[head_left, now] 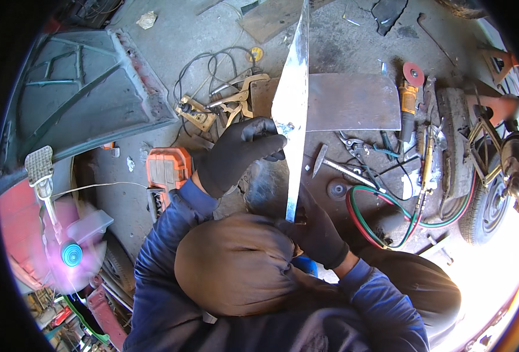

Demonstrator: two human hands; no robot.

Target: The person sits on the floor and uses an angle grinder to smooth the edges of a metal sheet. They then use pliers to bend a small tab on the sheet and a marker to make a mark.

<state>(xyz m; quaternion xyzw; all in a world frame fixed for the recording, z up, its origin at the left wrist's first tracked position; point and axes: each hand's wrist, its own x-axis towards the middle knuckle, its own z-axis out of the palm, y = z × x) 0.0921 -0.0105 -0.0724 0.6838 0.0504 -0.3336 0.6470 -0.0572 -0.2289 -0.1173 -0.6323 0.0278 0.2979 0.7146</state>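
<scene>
A shiny strip of sheet metal stands on edge in front of me, tilted toward the camera and tapering to a narrow near end. My left hand, in a black glove, has its fingers curled at the strip's left edge, about midway along. Lower down, my black-gloved right hand grips the near end beside my knee; some of its fingers are hidden. Behind the strip, a flat rectangular metal sheet lies on the floor. A hammer rests to the right of the strip.
Locking pliers and tangled black cable lie at the far left of my hands. An angle grinder, a torch and red-green hoses are on the right. A spinning fan, an orange tool and a vehicle panel stand left.
</scene>
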